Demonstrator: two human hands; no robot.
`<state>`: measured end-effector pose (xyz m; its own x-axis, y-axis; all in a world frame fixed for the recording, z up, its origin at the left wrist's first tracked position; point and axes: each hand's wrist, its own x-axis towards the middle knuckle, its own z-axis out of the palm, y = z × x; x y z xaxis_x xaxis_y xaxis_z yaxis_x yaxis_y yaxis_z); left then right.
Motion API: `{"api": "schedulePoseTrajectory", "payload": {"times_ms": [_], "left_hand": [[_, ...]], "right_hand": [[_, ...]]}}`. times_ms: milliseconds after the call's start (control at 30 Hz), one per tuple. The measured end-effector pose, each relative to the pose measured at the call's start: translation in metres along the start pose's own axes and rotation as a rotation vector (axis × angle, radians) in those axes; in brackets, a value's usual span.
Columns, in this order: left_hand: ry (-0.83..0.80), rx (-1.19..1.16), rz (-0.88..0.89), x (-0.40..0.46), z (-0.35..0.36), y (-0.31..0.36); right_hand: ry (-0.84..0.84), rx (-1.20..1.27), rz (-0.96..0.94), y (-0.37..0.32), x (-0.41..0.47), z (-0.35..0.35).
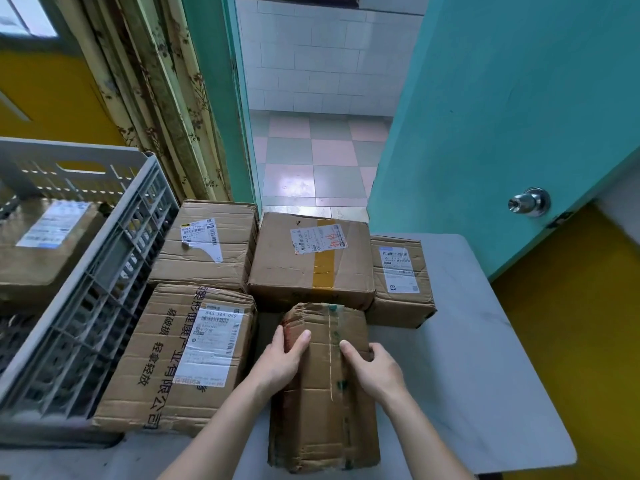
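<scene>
A worn, crumpled cardboard box (323, 410) with clear tape down its top lies lengthwise on the white table (485, 393) in front of me. My left hand (282, 358) grips its left edge, thumb on top and fingers curled down the side. My right hand (375, 367) grips the right edge the same way. Both hands sit on the box's far half.
Several more labelled cardboard boxes crowd the table: a large printed one (180, 355) at left, two behind (207, 247) (311, 261), a small one (401, 282) at right. A grey plastic crate (93, 271) holding a box stands at left. A teal door (502, 133) hangs open at right.
</scene>
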<state>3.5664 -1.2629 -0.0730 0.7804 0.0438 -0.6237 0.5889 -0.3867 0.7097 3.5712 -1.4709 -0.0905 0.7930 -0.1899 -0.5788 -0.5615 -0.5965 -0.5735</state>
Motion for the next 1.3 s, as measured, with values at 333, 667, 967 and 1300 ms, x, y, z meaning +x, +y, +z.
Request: {"api": "schedulePoseTrajectory", "payload": {"times_ms": [333,667,967,1300], "left_hand": [[0.007,0.245,0.021,0.001,-0.002,-0.021],[-0.022,0.194,0.03,0.002,0.001,-0.025],[0.066,0.1,0.032,-0.006,0.001,-0.009],[-0.121,0.037,-0.115,0.001,0.009,0.002]], "right_hand": [[-0.04,-0.082,-0.07,0.006,0.0,0.001],[-0.307,0.3,0.288,0.025,-0.006,0.015],[-0.139,0.206,0.074,0.023,-0.008,-0.01],[-0.081,0.11,-0.075,-0.004,-0.012,-0.008]]}}
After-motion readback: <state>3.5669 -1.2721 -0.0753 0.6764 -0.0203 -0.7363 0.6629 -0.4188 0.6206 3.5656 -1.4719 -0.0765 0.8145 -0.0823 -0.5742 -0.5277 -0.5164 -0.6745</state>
